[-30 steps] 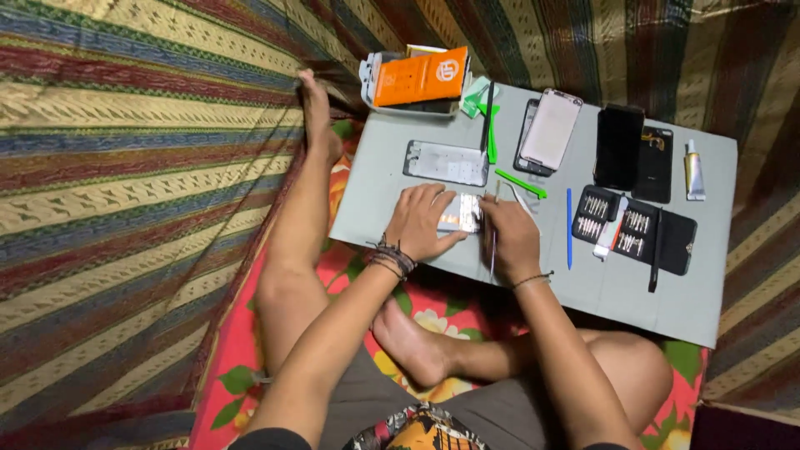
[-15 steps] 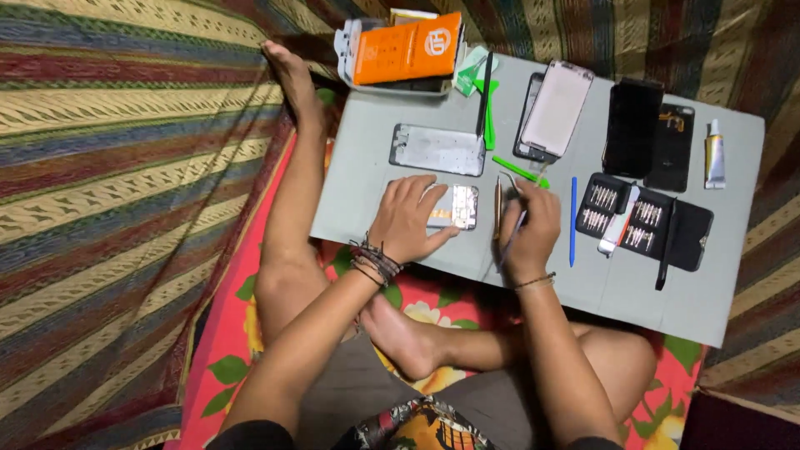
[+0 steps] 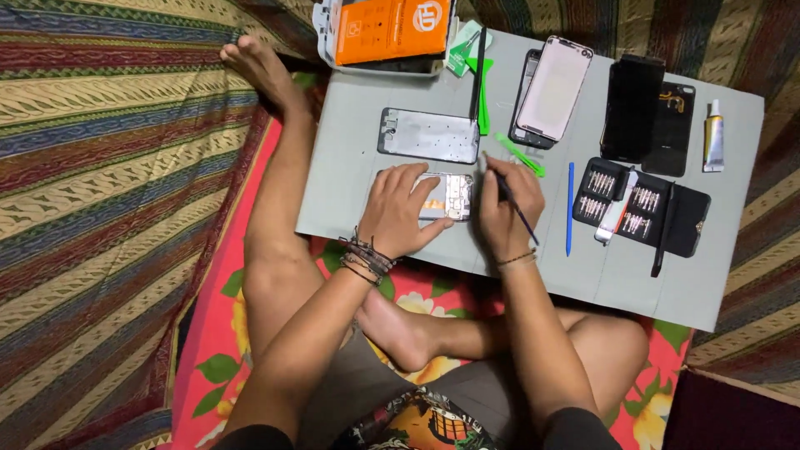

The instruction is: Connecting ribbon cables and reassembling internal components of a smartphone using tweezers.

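**Hands stay on the opened phone, tool tilted over its right end**

Since the earlier frame the hands have kept their place on the board, and only the view has shifted a little; the tool in the right hand now leans more to the right.

The left hand (image 3: 402, 210) lies flat on the phone (image 3: 446, 197), fingers spread, pressing it down; its grip is open, resting on the phone and not closed around it. The right hand (image 3: 506, 205) is closed on a thin dark tool (image 3: 518, 213), held like a pen, with the upper end near the right edge of the phone. The phone is opened, without back cover: a silver frame with pale inner parts and a small orange spot. It lies on the grey board (image 3: 350, 167), near the front edge, between the two hands.

Just behind it lies a silver metal plate (image 3: 427, 135). At the far left corner of the board lies an orange box (image 3: 392, 29) with white print, in a clear tray. To the right there are a pale phone panel (image 3: 554, 87), a black panel (image 3: 631, 107), a small white glue tube (image 3: 713, 137), a blue stick (image 3: 570, 208) and a black bit case (image 3: 642, 208), open.
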